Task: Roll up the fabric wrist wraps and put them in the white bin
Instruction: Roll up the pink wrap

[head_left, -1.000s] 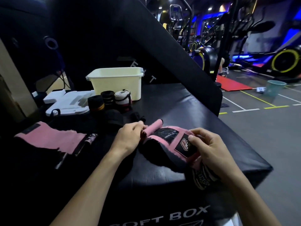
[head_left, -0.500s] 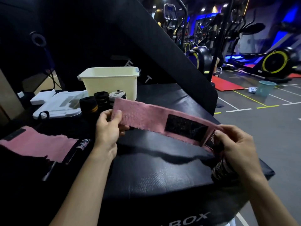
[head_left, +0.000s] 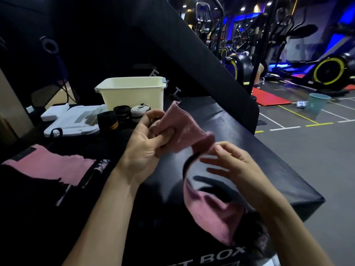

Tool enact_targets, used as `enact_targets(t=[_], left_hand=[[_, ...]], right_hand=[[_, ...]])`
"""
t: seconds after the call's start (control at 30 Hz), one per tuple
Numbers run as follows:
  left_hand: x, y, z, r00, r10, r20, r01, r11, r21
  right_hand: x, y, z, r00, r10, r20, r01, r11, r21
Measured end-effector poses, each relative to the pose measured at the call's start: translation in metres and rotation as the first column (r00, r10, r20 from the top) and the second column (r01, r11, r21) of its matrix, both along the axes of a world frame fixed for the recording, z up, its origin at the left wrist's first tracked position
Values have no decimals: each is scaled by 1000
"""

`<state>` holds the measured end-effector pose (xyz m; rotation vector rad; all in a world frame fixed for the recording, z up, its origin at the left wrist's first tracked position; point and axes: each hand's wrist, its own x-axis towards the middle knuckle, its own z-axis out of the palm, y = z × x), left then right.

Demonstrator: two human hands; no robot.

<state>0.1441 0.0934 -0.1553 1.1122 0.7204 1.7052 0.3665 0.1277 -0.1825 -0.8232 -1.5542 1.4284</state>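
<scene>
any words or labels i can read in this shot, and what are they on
"T BOX": white letters on the front face of the black padded box, cut off at the left and bottom edges of the view.
Faint pale letters, perhaps "E" and "T", on the black padded panel behind the white bin: too dim to read surely.
Print on the strap beside the flat pink wrap: too blurred to read.

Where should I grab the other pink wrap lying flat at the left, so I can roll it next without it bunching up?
Take the second pink wrist wrap by its near ragged short end, probably best from above with the left hand. It lies spread flat on the black soft box, so that free end lifts easily and can start the roll. Its far end carries a dark patch.
</scene>
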Motion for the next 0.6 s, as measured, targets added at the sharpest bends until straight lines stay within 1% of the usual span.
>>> enact_targets(t=[0.07, 0.13, 0.23, 0.3, 0.37, 0.43, 0.5, 0.57, 0.6], left_hand=[[1, -1, 2, 995, -101, 29, 100, 995, 19], [1, -1, 2, 990, -138, 22, 137, 990, 38], [6, 2, -1, 997, -64, -39, 65, 998, 23], [12, 6, -5, 993, 16, -115, -18, 1000, -15], [15, 12, -11, 984, 83, -159, -95, 993, -70], [14, 17, -15, 967, 176, -184, -202, 970, -138], [12, 21, -16, 932, 243, -270, -294, 941, -166], [9, 25, -15, 916, 261, -305, -318, 935, -157], [7, 26, -15, 920, 246, -304, -302, 941, -153]], right_hand=[[-10, -7, 4, 988, 144, -55, -147, 988, -53], [-18, -12, 6, 963, 237, -131, -250, 963, -96], [-28, -14, 5, 927, 326, -186, -345, 935, -83], [-34, -15, 6, 920, 332, -207, -348, 937, -41], [-38, -14, 9, 939, 280, -201, -287, 958, -5], [-39, -13, 11, 961, 225, -162, -226, 974, 12], [-39, -10, 12, 975, 195, -102, -196, 981, 3], [-42, -8, 14, 976, 199, -87, -203, 978, -36], [-44, -7, 16, 976, 203, -82, -208, 976, -60]])
